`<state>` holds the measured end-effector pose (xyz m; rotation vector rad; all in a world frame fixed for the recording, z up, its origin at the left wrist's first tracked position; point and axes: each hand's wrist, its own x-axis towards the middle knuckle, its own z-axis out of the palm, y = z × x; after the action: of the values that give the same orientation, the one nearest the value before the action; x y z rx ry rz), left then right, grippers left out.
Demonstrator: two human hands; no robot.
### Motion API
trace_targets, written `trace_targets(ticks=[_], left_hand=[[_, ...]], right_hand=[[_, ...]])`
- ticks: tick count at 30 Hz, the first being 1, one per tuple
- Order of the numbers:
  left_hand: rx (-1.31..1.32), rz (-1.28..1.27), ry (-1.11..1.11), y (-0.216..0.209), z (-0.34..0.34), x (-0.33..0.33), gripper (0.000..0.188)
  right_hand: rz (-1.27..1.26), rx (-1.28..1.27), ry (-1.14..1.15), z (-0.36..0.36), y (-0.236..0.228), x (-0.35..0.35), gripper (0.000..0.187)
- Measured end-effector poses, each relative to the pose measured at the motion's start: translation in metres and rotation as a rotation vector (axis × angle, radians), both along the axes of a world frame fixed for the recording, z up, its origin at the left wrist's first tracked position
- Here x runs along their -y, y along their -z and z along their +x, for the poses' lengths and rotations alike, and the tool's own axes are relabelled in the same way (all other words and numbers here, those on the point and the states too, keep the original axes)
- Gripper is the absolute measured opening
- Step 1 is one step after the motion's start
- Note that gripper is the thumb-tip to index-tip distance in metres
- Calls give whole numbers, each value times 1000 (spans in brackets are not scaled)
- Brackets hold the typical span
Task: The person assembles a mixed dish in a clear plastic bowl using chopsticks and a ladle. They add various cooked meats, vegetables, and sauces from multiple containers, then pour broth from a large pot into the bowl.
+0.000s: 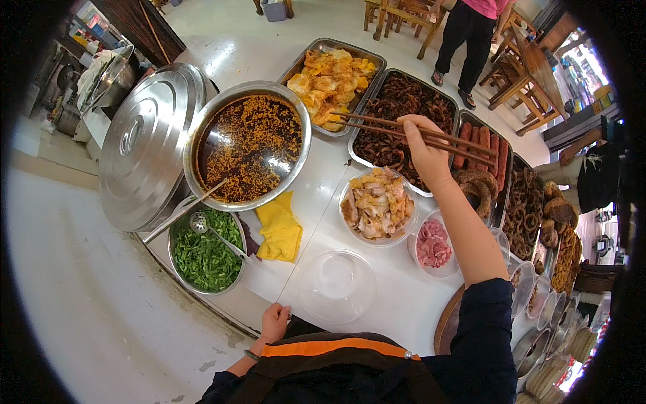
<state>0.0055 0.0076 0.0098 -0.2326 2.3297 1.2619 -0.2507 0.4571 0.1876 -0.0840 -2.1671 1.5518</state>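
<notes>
My right hand [427,151] is closed around a pair of long brown chopsticks [464,143], above a tray of dark shredded food [390,145]. Their thinner ends reach left to the rim of a metal tray [382,62] of fried eggs [333,77]; I see nothing pinched between them. Below that arm stand a clear bowl of pale cooked meat pieces [378,205] and a smaller tub of raw pink meat [434,244]. My left hand [274,323] is curled at the near table edge, its palm side hidden. Close to it lies an empty clear plastic bowl [336,286].
On the left are a big lidded pot [138,135], a basin of dark oily sauce [249,151] with a ladle handle, chopped greens [208,259] with a slotted spoon [200,222], and a yellow cloth [278,227]. Sausages [481,148] and more trays line the right. A person [464,37] stands beyond.
</notes>
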Motion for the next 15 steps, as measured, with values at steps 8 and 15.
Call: trace_targets(ticks=[8, 15], left_hand=[[4, 10, 4, -5, -2, -1, 28], [15, 28, -18, 1, 1, 1, 29]], right_hand=[[181, -75, -85, -9, 15, 15, 15], [275, -210, -117, -18, 8, 20, 12]])
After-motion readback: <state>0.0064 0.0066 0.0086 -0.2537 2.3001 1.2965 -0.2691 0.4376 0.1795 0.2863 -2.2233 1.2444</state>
